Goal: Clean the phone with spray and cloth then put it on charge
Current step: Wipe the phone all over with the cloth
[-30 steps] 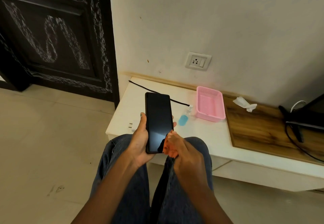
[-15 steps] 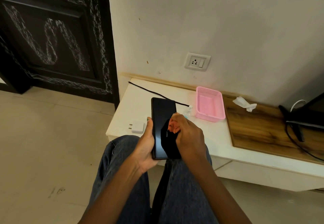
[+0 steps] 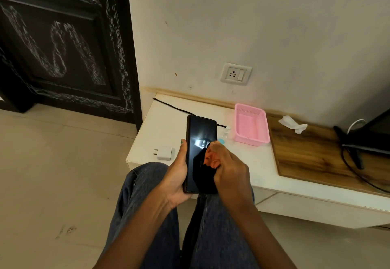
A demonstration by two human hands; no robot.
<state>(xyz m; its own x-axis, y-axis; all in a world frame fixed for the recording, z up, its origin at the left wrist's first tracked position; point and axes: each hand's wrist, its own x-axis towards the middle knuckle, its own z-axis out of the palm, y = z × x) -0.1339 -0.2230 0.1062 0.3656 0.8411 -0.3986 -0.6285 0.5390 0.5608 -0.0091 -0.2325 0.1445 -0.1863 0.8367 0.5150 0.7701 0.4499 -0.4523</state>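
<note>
Since half a second ago our right hand (image 3: 229,169), clutching the orange cloth (image 3: 211,159), has slid lower down the phone (image 3: 200,152). Our left hand (image 3: 177,176) grips the phone above our knees; what seems a spray bottle (image 3: 224,136) peeks out behind.

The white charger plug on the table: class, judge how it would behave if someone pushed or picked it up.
The plug looks small and blocky, so probably light and rigid. It lies flat on the smooth table, so a push would likely slide it rather than roll or tip it. Its prongs stick out to one side; gripping the body seems easier.
</note>
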